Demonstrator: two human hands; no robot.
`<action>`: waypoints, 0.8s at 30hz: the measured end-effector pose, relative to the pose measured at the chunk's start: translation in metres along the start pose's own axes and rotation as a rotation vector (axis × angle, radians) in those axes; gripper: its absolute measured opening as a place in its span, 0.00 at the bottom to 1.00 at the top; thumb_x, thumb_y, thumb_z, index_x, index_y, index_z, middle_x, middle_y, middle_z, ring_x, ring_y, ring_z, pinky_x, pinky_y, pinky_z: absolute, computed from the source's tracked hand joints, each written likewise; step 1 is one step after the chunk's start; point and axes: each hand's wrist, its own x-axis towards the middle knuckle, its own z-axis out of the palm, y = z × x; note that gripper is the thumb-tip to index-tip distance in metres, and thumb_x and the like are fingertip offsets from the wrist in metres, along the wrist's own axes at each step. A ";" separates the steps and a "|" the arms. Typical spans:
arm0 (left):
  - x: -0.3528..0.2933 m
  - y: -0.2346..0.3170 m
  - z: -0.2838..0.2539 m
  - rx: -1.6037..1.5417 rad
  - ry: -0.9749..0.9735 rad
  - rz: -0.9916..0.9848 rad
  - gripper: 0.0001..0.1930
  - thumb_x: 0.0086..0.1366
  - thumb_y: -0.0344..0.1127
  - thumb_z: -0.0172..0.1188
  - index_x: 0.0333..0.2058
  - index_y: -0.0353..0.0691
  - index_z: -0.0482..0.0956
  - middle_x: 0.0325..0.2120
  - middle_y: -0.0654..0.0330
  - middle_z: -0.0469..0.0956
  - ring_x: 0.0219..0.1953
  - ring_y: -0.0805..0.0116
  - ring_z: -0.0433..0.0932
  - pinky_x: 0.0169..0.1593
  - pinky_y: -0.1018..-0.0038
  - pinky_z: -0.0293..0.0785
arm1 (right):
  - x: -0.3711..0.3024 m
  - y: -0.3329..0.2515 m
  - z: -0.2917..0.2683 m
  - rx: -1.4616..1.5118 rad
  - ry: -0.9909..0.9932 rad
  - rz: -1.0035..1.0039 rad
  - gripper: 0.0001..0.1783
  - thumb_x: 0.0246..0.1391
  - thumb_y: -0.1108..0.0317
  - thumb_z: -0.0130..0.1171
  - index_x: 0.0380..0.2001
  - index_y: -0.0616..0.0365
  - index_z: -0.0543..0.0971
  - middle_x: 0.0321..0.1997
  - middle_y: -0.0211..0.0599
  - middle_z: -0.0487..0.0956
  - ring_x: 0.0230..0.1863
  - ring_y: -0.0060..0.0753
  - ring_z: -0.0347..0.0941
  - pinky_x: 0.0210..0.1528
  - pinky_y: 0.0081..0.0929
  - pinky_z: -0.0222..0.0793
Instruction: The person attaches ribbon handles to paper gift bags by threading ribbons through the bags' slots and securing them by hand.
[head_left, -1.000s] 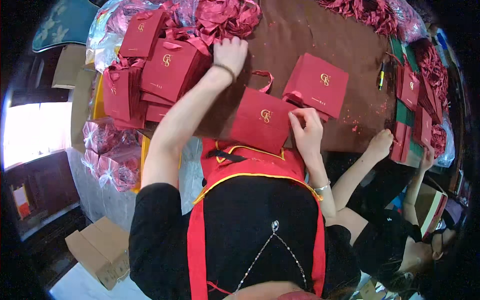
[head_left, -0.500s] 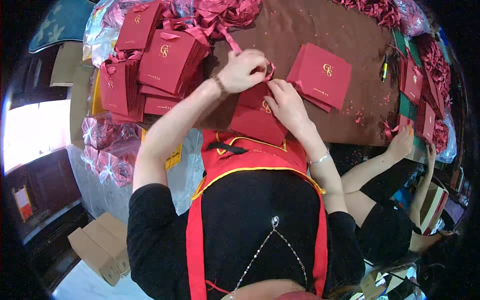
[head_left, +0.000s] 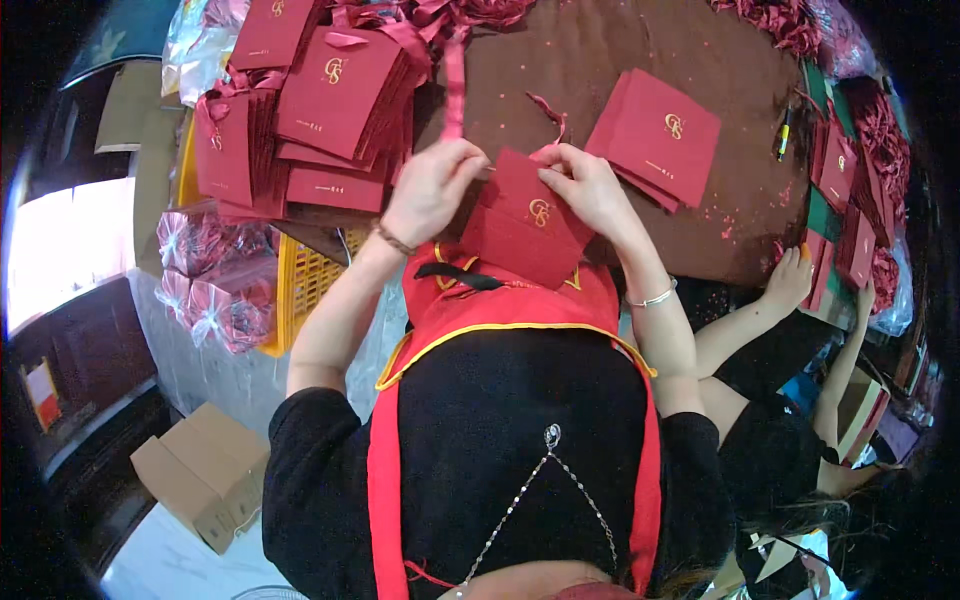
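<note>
In front of my apron lies a small red paper bag with a gold emblem, across the brown table's near edge. My left hand is closed, its fingertips pinched at the bag's upper left side. A pink ribbon runs from that hand up toward the ribbon pile; the fingers hide how it is gripped. My right hand pinches the bag's top right edge between thumb and fingers. Just above it, a dark red ribbon end curls over the table.
Stacked red bags stand at the left, with ribbons heaped behind. More bags lie to the right, near a yellow-black pen. A co-worker's hand handles bags at far right. Left below are a yellow crate and cardboard box.
My left hand has come down and left, away from my right hand. The ribbon on its side now stretches straighter. The bag's top edge has come into view between my hands.
</note>
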 end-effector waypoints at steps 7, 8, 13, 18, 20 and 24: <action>-0.003 -0.001 0.039 -0.358 -0.014 -0.245 0.06 0.58 0.28 0.55 0.34 0.33 0.74 0.24 0.57 0.79 0.26 0.74 0.78 0.31 0.78 0.72 | 0.002 0.004 -0.011 0.065 -0.174 0.067 0.15 0.53 0.68 0.53 0.41 0.68 0.74 0.33 0.32 0.78 0.36 0.18 0.70 0.40 0.19 0.66; -0.002 -0.001 0.039 -0.288 -0.038 -0.229 0.07 0.58 0.28 0.56 0.35 0.32 0.75 0.25 0.58 0.79 0.27 0.77 0.76 0.31 0.79 0.72 | 0.003 0.008 -0.010 0.066 -0.173 0.068 0.15 0.53 0.68 0.53 0.41 0.68 0.74 0.33 0.32 0.78 0.36 0.18 0.70 0.40 0.19 0.66; -0.001 -0.002 0.042 0.015 0.023 -0.060 0.08 0.56 0.29 0.58 0.35 0.34 0.76 0.26 0.54 0.79 0.28 0.70 0.79 0.32 0.76 0.73 | 0.002 0.011 -0.006 0.169 -0.206 0.069 0.20 0.50 0.66 0.54 0.45 0.68 0.73 0.39 0.39 0.77 0.40 0.25 0.72 0.44 0.22 0.66; -0.003 0.002 0.053 0.076 0.164 0.028 0.05 0.56 0.30 0.57 0.31 0.36 0.75 0.24 0.50 0.77 0.27 0.58 0.78 0.29 0.71 0.72 | 0.001 0.015 -0.003 0.116 -0.171 -0.009 0.24 0.46 0.64 0.57 0.44 0.70 0.73 0.41 0.51 0.77 0.44 0.35 0.74 0.47 0.27 0.66; -0.001 -0.001 0.057 0.088 0.183 0.069 0.05 0.56 0.30 0.57 0.31 0.36 0.75 0.24 0.50 0.76 0.26 0.57 0.78 0.29 0.70 0.72 | 0.003 0.016 -0.002 0.153 -0.213 0.028 0.24 0.45 0.64 0.57 0.44 0.70 0.73 0.42 0.52 0.77 0.45 0.36 0.74 0.48 0.28 0.66; 0.001 0.002 0.054 0.082 0.156 0.076 0.05 0.56 0.30 0.57 0.31 0.36 0.75 0.24 0.49 0.76 0.27 0.56 0.78 0.29 0.68 0.72 | 0.004 0.021 0.001 0.169 -0.208 0.011 0.24 0.45 0.65 0.56 0.45 0.68 0.73 0.42 0.51 0.77 0.44 0.37 0.74 0.48 0.29 0.65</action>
